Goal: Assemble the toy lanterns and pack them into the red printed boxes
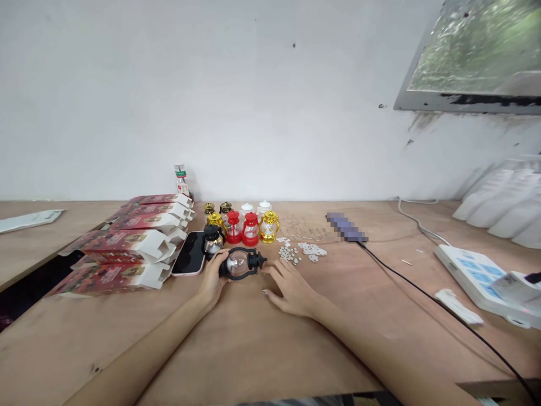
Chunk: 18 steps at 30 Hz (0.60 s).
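Note:
A small black lantern [239, 264] with a clear globe lies on its side just above the table, its top pointing right. My left hand [212, 283] is closed around its base end. By the lantern's top cap is my right hand [292, 287], palm down, with thumb and fingers apart; whether a fingertip touches the cap I cannot tell. Another black lantern [212, 239] stands upright behind my left hand. Behind it are red lanterns [250, 228], gold lanterns [269, 227], white lanterns [247, 210] and dark lanterns with gold trim [225, 208].
Several red printed boxes [122, 248] with open flaps lie at left, beside a phone [189, 254]. Button cells [289, 255], white tabs [313, 250] and thin wire pieces [304, 230] lie behind my right hand. A black cable [414, 285] crosses towards a power strip [477, 276].

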Available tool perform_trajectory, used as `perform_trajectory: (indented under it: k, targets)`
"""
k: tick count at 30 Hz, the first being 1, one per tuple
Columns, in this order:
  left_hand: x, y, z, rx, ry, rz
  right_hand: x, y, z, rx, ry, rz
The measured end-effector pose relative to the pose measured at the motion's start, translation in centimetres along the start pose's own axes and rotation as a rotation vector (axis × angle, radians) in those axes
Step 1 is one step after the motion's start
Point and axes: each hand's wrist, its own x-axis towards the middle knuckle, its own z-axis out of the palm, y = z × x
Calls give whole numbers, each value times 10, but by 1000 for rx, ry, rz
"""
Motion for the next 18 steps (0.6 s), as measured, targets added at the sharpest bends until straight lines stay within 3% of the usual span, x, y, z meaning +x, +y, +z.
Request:
perform_trajectory:
  k: [5,9,14,18]
  targets:
    - [2,-2,0,20,36,18,-1,-1,-7,168,-165,41]
    - [2,-2,0,94,47,71,-1,3,-9,235,-192,51]
    - [3,-2,-2,176,58,106,-2,5,-7,256,-74,56]
    - [4,-2,-5,214,63,122,-4,5,-3,291,101,58]
